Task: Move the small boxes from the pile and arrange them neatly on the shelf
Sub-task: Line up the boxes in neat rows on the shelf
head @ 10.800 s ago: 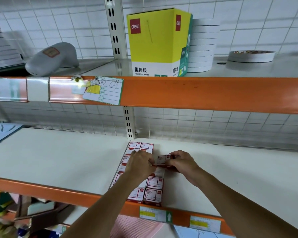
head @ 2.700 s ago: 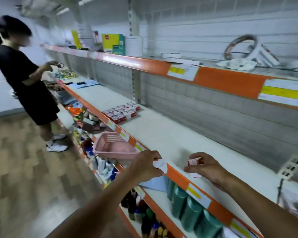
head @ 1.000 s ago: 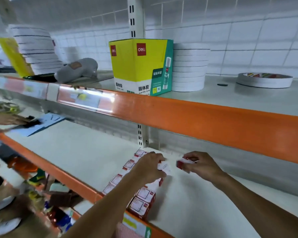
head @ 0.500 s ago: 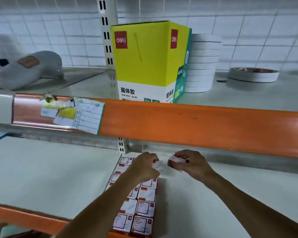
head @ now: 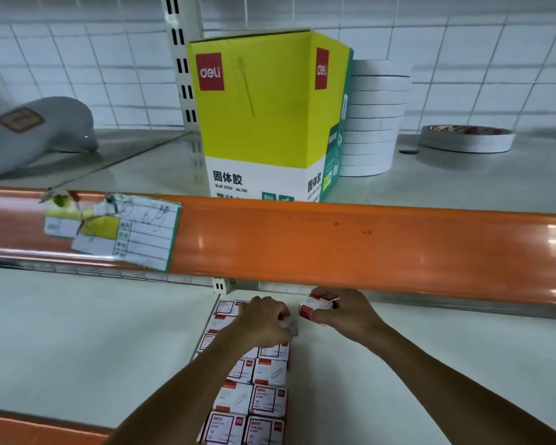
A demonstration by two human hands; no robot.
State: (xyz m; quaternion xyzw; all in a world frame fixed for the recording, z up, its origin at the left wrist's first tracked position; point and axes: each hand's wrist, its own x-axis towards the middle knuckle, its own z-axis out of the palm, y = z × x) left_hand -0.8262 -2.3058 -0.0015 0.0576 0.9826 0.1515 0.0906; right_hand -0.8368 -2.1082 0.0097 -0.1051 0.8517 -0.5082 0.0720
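Several small red-and-white boxes [head: 264, 403] lie in two neat columns on the white lower shelf [head: 77, 332], running from the front edge toward the back. My left hand [head: 264, 319] grips a small white box [head: 291, 322] over the far end of the right column. My right hand [head: 341, 313] pinches another small red-and-white box [head: 312, 308] just right of it, slightly above the shelf. Both hands are under the orange beam. The boxes beneath my left forearm are hidden.
The orange beam [head: 334, 245] of the upper shelf hangs low over my hands, with a paper label [head: 116, 232]. Above it stand a yellow carton [head: 267, 117], a stack of white tape rolls [head: 373, 117], one flat tape roll [head: 466, 138] and a grey cap [head: 36, 130].
I have come back from the far right of the aisle with a box in each hand. Both hands reached deeper under the beam to the back end of the rows.
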